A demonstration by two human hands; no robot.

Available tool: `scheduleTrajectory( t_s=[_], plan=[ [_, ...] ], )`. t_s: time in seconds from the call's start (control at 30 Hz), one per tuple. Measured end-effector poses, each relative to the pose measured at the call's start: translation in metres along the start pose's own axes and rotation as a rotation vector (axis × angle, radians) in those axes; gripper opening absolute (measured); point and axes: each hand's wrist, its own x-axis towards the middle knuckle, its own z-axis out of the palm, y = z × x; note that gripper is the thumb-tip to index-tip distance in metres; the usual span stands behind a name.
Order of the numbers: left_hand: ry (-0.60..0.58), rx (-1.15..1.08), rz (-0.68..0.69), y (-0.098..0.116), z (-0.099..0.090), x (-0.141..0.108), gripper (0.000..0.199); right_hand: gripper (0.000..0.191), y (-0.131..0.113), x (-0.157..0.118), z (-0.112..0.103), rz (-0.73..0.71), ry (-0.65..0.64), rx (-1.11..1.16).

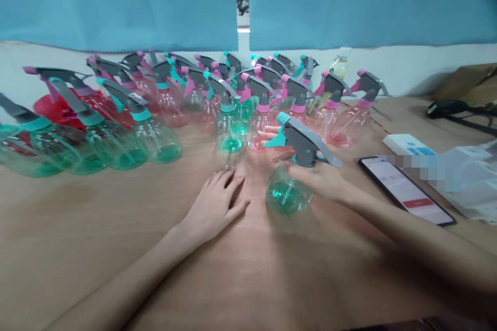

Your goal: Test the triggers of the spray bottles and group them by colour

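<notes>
One spray bottle [287, 199], green liquid inside, stands out before other bottles [229, 132]. Right hand [319, 178]: grip wrapped round its shoulder, below spray head [303, 139]. Left hand [215, 204]: on counter [217, 289], holding nothing. Best kept upright, fingers clear of trigger [275, 139].

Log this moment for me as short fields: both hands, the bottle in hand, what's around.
Left hand: palm down on the table, holding nothing
Right hand: gripping a green-tinted spray bottle near its top
Spray head: grey, with teal nozzle and trigger
Ahead: many green and pink spray bottles
Right side: phone, face up
</notes>
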Motion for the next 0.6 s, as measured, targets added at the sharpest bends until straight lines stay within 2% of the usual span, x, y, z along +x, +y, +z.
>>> scheduleTrajectory(
  t_s=[0.17, 0.33, 0.47, 0.6],
  plan=[
    [0.007, -0.018, -0.001, 0.001, 0.000, -0.001, 0.046, 0.026, 0.000, -0.001, 0.003, 0.032, 0.042, -0.018],
    [0.007, -0.162, 0.018, 0.008, -0.002, -0.005, 0.043, 0.037, -0.006, 0.004, 0.010, 0.017, 0.009, 0.038],
    [0.054, -0.322, -0.009, 0.014, -0.003, -0.010, 0.064, 0.053, -0.008, 0.011, 0.022, -0.017, -0.003, 0.112],
    [0.119, -0.415, -0.050, 0.015, -0.003, -0.015, 0.082, 0.051, -0.007, 0.019, 0.044, -0.068, -0.039, 0.205]
  ],
)
